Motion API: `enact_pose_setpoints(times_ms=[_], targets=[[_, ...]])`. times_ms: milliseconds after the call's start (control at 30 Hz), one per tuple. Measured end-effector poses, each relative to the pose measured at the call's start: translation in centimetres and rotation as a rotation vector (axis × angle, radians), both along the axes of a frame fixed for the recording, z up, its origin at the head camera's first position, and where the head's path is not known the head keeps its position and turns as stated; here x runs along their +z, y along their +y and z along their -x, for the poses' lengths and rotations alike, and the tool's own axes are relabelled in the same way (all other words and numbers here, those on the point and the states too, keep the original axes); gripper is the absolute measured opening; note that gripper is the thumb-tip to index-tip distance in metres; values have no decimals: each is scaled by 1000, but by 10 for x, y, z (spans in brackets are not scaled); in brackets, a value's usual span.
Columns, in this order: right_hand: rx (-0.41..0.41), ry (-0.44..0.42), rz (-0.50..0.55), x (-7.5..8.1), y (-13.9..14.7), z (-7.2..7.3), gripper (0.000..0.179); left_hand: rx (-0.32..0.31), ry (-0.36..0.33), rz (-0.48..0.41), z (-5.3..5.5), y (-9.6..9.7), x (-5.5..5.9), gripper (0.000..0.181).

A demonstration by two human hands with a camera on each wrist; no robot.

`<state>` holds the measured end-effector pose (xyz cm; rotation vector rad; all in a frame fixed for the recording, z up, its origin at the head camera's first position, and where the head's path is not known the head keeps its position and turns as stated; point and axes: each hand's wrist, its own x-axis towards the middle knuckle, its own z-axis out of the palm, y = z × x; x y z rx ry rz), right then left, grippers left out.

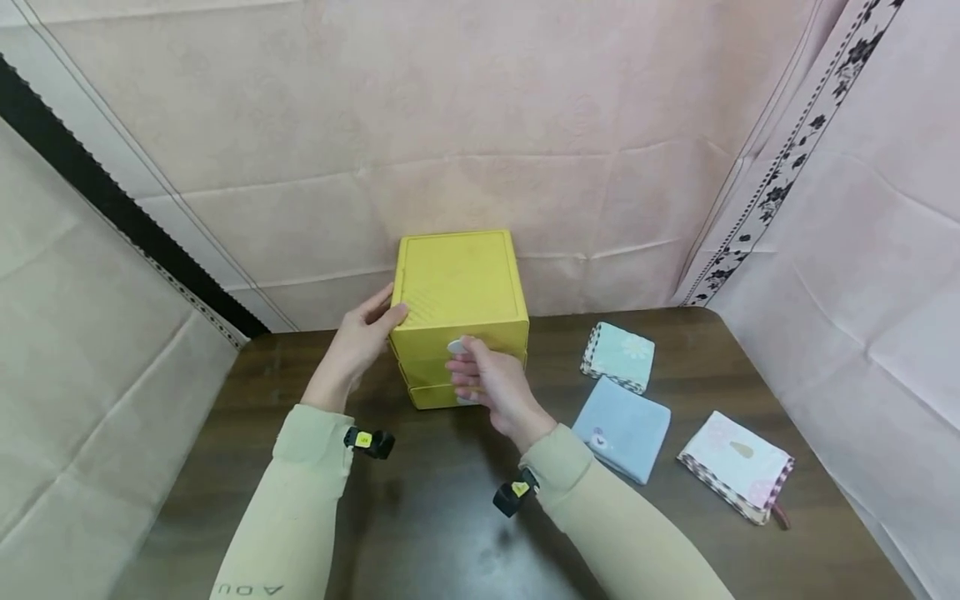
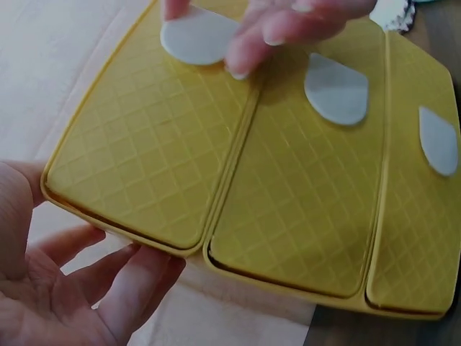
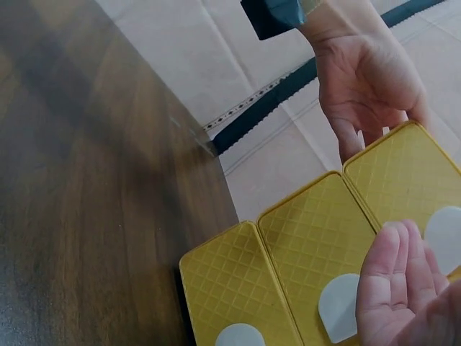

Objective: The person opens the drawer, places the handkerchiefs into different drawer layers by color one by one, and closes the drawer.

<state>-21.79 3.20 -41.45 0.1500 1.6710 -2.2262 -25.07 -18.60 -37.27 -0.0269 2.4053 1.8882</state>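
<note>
A yellow box [image 1: 461,275] with three stacked drawers stands at the back of the table. Each drawer front has a crosshatched face and a white rounded tab. My left hand [image 1: 356,346] holds the box by its upper left side, thumb on the top edge and fingers along the side wall. At the top drawer, my right hand [image 1: 501,385] pinches the white tab [image 2: 198,37] between thumb and fingers. Lower down are the middle tab [image 2: 337,90] and the bottom tab [image 2: 439,142]. All three drawers sit in the box.
To the right lie three folded cloths on the dark wooden table [image 1: 420,517]: a mint one [image 1: 628,354], a light blue one [image 1: 622,429] and a white-and-pink one [image 1: 738,458] with checked edging. A pale fabric curtain [image 1: 480,108] hangs close behind the box.
</note>
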Motion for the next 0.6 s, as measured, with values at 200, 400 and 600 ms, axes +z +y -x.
enact_pose_setpoints(times_ms=[200, 400, 600], targets=[[-5, 10, -48, 0, -1, -7, 52, 35, -51, -78, -2, 1, -2, 63], [15, 10, -81, -1, 1, -17, 54, 21, -65, -91, -2, -3, -3, 68], [44, 23, -94, 0, 8, -28, 59, 5, -53, -106, -1, -3, -1, 68]])
